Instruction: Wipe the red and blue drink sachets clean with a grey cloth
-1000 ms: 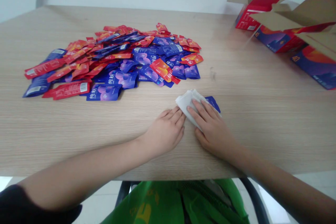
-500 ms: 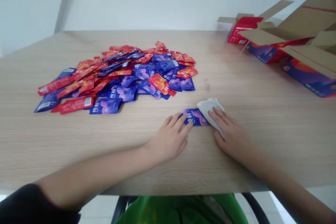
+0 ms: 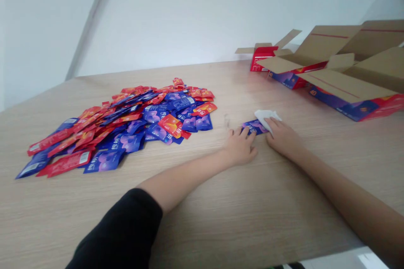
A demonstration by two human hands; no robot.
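A blue-purple sachet (image 3: pixel 257 126) with white lettering lies flat on the wooden table. My left hand (image 3: pixel 241 147) rests at its left end, fingers spread, fingertips on the sachet and the table. At the other end, my right hand (image 3: pixel 282 136) has its fingers over a folded white cloth (image 3: pixel 267 117), holding it against the sachet. The cloth covers the sachet's right end. To the left spreads a heap of red-orange sachets (image 3: pixel 172 125) and blue sachets (image 3: pixel 104 161), many overlapping.
Open cardboard boxes stand on the right: a small red one (image 3: pixel 261 56) at the back, a blue-and-red one (image 3: pixel 285 79) beside it and a larger one (image 3: pixel 353 107) nearer. A white wall (image 3: pixel 189 17) rises behind the table (image 3: pixel 202 218).
My view has turned and tilted. Both hands, the sachet and the cloth have shifted right and farther away over the table. The cloth stays on the sachet's right end.
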